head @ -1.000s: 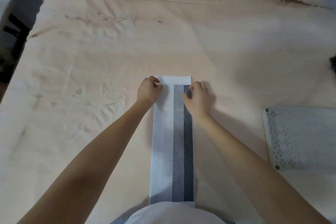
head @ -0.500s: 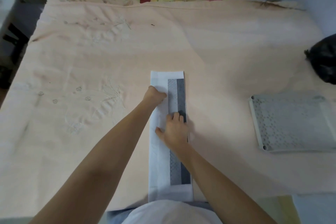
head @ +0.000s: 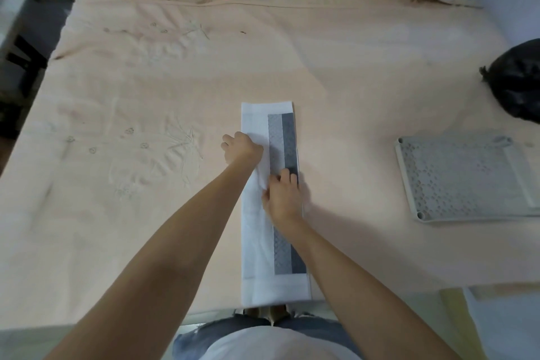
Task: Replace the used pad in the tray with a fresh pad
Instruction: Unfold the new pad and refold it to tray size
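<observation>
A long folded pad [head: 254, 257], white with a grey patterned strip along its right side, lies lengthwise on the peach cloth in front of me. My left hand [head: 242, 147] grips the pad's left edge in its upper half, fingers curled under. My right hand [head: 283, 196] sits on the pad's middle, with its curled fingertips on the grey strip and its thumb on the wrinkled white layer, pinching it. The grey perforated tray [head: 409, 184] lies flat to the right, apart from both hands, and I see no pad in it.
The peach embroidered cloth [head: 146, 96] covers the whole table. A tied black bag [head: 517, 85] sits at the far right edge, behind the tray. The table's near edge runs just below the pad's lower end. Patterned fabric lies beyond the far edge.
Both hands have left the pad's far end. The right hand slid toward me to the pad's middle, and the left moved a little down its left edge. The black bag has come into view.
</observation>
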A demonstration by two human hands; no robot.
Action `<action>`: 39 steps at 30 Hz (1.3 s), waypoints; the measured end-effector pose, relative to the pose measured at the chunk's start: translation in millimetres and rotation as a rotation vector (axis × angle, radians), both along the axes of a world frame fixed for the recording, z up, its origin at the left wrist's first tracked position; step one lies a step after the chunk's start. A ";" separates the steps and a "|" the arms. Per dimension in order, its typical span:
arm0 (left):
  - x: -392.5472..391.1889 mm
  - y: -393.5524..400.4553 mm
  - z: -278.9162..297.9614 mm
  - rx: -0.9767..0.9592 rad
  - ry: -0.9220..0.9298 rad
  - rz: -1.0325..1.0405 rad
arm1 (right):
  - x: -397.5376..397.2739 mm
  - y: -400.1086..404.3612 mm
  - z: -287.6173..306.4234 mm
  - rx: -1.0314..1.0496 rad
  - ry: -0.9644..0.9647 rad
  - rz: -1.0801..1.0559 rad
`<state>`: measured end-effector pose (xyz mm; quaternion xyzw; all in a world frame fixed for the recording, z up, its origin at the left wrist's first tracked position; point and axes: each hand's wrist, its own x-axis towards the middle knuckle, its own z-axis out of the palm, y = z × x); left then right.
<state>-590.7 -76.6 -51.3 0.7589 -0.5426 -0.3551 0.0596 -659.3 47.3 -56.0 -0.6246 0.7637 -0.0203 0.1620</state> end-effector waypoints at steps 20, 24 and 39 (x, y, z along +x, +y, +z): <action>-22.0 0.6 14.6 -0.041 0.406 0.057 | 34.5 31.2 13.9 -0.029 -0.032 -0.383; -17.6 -0.8 15.2 -0.072 0.369 0.022 | 35.2 47.4 17.2 -0.027 -0.058 -0.347; 0.9 1.6 24.3 -0.125 0.392 0.061 | 26.5 107.8 45.5 0.084 -0.087 0.029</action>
